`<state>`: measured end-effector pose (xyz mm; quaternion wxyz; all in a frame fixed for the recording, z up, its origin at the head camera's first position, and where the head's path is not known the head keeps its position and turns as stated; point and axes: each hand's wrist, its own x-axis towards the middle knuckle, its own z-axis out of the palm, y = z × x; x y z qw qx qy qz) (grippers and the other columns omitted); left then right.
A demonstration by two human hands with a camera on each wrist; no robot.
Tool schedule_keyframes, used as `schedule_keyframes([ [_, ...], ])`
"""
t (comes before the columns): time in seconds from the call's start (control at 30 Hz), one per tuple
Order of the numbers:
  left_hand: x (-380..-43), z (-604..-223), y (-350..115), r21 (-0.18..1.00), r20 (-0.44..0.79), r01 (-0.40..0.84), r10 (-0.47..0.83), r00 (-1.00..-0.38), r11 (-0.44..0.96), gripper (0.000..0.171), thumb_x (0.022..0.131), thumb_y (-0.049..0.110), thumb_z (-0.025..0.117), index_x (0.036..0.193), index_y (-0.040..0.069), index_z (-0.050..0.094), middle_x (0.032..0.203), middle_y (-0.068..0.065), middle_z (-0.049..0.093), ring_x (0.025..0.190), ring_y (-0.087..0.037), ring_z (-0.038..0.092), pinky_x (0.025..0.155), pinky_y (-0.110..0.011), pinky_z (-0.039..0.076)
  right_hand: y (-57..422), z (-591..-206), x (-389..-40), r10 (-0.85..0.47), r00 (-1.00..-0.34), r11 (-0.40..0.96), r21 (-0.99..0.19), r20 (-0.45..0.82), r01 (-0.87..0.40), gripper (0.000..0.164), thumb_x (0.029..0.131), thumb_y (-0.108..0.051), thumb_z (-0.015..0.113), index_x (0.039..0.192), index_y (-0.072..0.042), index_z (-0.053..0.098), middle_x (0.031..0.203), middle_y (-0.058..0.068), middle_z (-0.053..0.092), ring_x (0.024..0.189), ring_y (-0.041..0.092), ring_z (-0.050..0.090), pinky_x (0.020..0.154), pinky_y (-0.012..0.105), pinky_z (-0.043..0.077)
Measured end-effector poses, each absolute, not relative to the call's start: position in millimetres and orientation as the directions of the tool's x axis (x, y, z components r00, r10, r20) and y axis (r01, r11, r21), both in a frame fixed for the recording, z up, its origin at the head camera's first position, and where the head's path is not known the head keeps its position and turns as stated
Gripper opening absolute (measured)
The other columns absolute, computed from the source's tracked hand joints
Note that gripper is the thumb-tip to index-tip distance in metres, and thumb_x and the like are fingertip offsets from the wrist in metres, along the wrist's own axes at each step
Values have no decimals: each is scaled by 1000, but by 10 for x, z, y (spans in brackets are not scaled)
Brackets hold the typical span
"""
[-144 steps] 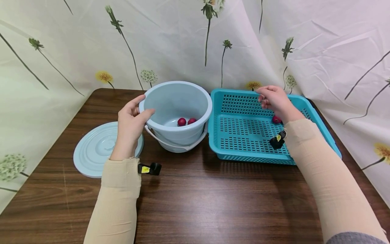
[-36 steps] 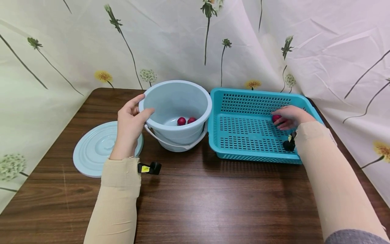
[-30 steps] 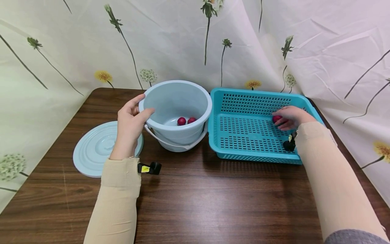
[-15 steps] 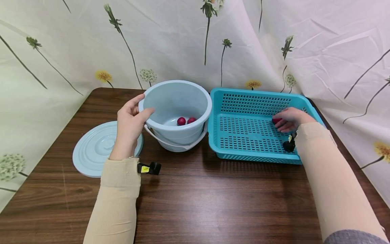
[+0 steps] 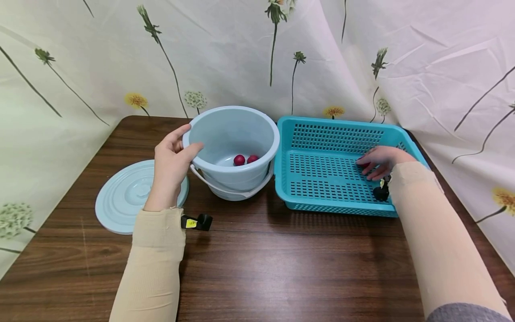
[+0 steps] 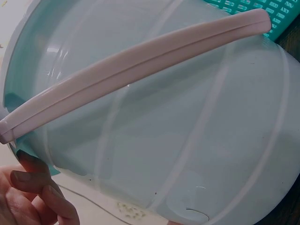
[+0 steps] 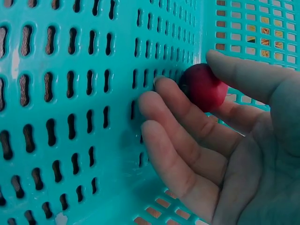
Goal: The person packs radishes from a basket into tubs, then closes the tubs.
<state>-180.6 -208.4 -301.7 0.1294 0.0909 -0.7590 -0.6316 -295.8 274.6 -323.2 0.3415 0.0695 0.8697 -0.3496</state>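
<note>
My left hand (image 5: 170,163) grips the left rim of a light blue bucket (image 5: 235,179), thumb over the inside edge and fingers outside. On the bucket's floor lie two small round red fruits, one red fruit (image 5: 239,160) on the left and another red fruit (image 5: 252,158) beside it. In the right part of a turquoise basket (image 5: 318,208), my right hand (image 5: 384,160) pinches a third small round red fruit (image 7: 204,88) between thumb and index finger. Its other fingers lie spread near the basket floor. From the head view this fruit is mostly hidden by the hand.
A light blue lid (image 5: 120,197) lies flat on the brown wooden table (image 5: 289,259), partly behind the left forearm. The bucket's handle (image 5: 217,190) hangs down at the front. Bucket and basket stand side by side, against a flowered white cloth (image 5: 237,53).
My right hand has come down from above the basket to the red fruit at its right side, and its fingers have closed further round it. The left hand has stayed on the bucket rim.
</note>
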Motion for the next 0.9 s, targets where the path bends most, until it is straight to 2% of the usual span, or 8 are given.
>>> schedule_keyframes([
  [0.13,-1810,-3018,-2086,982,83,28,-299,-951,185,57,89,16,67,144,17,52,72,12,61,67,-4,53,60,-17,45,2739,-3239,-2942,-104,-771,749,-560,-628,355,60,101,-29,55,144,7,31,97,11,68,76,17,68,76,38,59],
  [0.4,-1813,-3017,-2090,982,77,22,-294,-953,188,57,89,16,67,145,17,51,73,11,61,68,-4,54,60,-16,45,2737,-3242,-2972,-104,-780,717,-590,-617,371,44,100,-31,57,130,-1,43,91,4,68,74,15,66,73,34,58],
  [0.63,-1807,-3012,-2084,982,76,22,-292,-954,186,58,90,17,67,145,17,51,74,12,61,69,-4,53,61,-16,45,2699,-3113,-2982,-178,-832,623,-715,-526,318,44,100,-33,58,131,-4,44,91,0,71,75,13,68,78,35,59],
  [0.77,-1805,-3012,-2086,983,74,20,-294,-953,184,58,89,17,68,145,17,51,74,12,61,70,-4,54,61,-15,46,2636,-3026,-2977,-207,-862,544,-786,-464,293,41,99,-35,59,128,-9,45,86,-4,71,73,12,69,76,33,59],
  [0.9,-1808,-3011,-2088,984,73,21,-295,-953,176,58,89,16,68,145,16,51,76,12,62,72,-4,56,62,-15,47,2574,-2969,-2972,-223,-868,528,-803,-444,275,41,100,-35,58,129,-10,45,87,-2,70,72,14,69,74,32,59],
])
